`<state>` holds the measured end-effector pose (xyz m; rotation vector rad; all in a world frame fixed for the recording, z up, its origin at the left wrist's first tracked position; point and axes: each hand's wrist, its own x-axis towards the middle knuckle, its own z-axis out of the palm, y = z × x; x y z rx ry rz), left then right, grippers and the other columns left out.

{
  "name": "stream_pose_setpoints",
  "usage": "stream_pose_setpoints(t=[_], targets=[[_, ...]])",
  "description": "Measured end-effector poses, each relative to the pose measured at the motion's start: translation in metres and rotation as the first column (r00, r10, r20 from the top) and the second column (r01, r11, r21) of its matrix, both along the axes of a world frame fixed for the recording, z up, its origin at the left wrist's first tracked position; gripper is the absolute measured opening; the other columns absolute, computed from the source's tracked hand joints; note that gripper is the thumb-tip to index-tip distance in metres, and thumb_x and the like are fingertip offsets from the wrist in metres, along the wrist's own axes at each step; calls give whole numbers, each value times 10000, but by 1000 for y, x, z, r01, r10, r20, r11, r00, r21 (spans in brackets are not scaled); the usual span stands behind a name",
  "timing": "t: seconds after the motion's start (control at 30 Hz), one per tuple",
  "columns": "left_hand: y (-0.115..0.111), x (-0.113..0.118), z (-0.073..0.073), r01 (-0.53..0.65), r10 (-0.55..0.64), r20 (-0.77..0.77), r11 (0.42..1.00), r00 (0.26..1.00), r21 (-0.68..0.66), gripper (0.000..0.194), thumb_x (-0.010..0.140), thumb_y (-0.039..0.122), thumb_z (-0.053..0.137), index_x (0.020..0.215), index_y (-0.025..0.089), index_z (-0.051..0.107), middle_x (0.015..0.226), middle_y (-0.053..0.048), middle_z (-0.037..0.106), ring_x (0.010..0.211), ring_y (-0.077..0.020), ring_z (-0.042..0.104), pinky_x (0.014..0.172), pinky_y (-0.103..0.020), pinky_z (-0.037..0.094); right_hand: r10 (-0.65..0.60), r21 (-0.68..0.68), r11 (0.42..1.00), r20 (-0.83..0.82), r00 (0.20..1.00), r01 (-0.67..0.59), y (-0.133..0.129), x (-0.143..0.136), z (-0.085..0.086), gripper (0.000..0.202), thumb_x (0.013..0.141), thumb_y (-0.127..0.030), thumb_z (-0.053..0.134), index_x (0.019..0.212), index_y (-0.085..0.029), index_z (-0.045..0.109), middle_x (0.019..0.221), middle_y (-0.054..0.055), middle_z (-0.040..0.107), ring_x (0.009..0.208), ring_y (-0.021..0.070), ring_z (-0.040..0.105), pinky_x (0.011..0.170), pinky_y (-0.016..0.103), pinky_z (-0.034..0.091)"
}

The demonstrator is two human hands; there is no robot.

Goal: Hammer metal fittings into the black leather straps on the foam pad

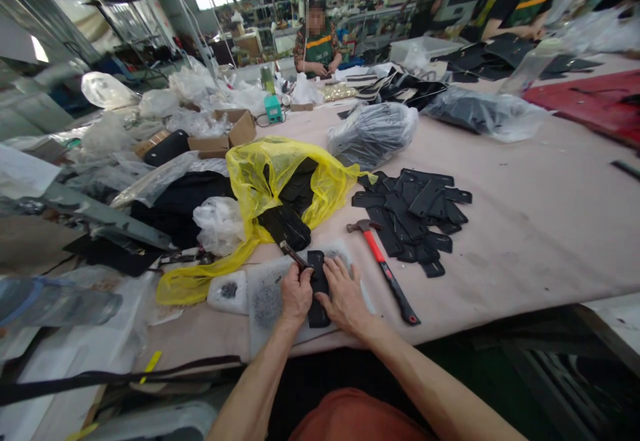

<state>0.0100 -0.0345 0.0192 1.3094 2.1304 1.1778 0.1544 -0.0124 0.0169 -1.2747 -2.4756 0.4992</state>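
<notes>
A black flat strip (316, 313) lies on a worn, whitish board (267, 317) at the table's front edge. My left hand (297, 292) is closed round a slim metal punch-like rod (290, 251), tilted over the strip's left side. Its lower tip is hidden by my fingers. My right hand (347, 297) lies flat with fingers spread, its fingertips and thumb touching the strip's right edge. To the right of that hand rests a claw hammer (383, 264) with a red and black handle, touched by neither hand.
Beyond the hammer is a pile of black strips (413, 211). A yellow plastic bag (250, 174) holding black pieces stands behind the board. A small white block (229, 292) sits left of it. Across the table are a wrapped bundle (373, 134) and a person (320, 47).
</notes>
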Motion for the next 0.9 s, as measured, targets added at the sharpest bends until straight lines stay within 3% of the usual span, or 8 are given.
stream_pose_setpoints(t=[0.17,0.3,0.43,0.6,0.9], targets=[[-5,-5,4,3,-3,25,1000,1000,-7,176,852,310,536,852,186,661,773,-49,712,717,-197,645,666,-284,468,95,-66,993,24,995,-94,-5,14,5,599,849,-269,516,1427,-161,401,1515,125,370,1425,310,226,1117,622,92],[7,-12,8,-33,29,54,997,998,65,224,861,332,540,936,188,694,879,-57,738,829,-209,670,761,-305,500,87,-61,994,15,996,-86,-14,18,6,588,856,-263,508,1426,-154,414,1522,122,359,1426,314,225,1130,611,87],[24,-11,6,47,-58,97,992,994,116,229,858,314,544,949,184,708,953,-62,743,915,-209,674,852,-318,510,62,-50,997,-8,998,-63,-18,18,6,595,857,-264,519,1431,-150,409,1523,113,359,1426,310,223,1139,597,86],[31,-12,-7,176,-184,49,976,982,127,218,842,314,574,959,187,707,983,-68,744,948,-224,674,902,-361,509,56,-54,997,-45,997,-58,-17,19,6,589,862,-281,531,1425,-151,419,1516,111,374,1425,311,227,1143,594,101],[32,-15,-8,187,-186,-24,979,982,76,232,871,308,534,976,193,706,1002,-70,738,980,-222,670,918,-345,508,43,-56,997,-79,996,-47,-16,20,3,598,859,-294,533,1431,-164,418,1506,112,389,1423,320,235,1145,597,106]])
